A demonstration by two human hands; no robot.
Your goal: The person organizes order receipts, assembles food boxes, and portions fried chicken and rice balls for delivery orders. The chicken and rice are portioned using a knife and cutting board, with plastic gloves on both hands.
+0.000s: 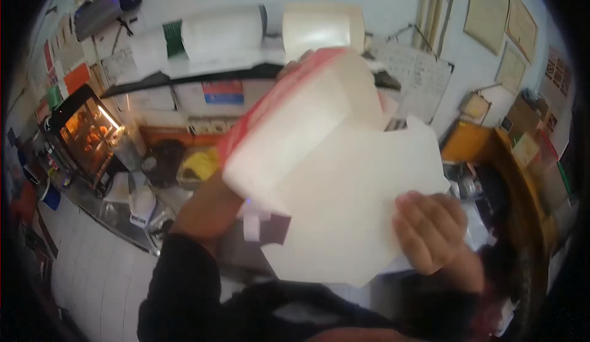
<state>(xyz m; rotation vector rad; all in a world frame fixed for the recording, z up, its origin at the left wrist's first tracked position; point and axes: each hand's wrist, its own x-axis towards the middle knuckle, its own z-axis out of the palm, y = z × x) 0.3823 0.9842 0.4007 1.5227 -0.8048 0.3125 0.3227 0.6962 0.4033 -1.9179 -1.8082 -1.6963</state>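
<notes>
A red and white cardboard food box is held up in front of me, tilted, with its broad white flap folded out toward me. Most of my left hand is hidden behind the box; only blurred fingers show at its upper red edge, so it appears to support the box from behind. At the right edge of the flap, my right hand has its fingers curled together over the card. Small cut tabs stick out at the lower left of the box.
Behind the box, a shelf carries large pale rolls. A lit glass food warmer stands on the left counter, near a white kitchen scale and a yellow item. To the right runs a wooden counter edge.
</notes>
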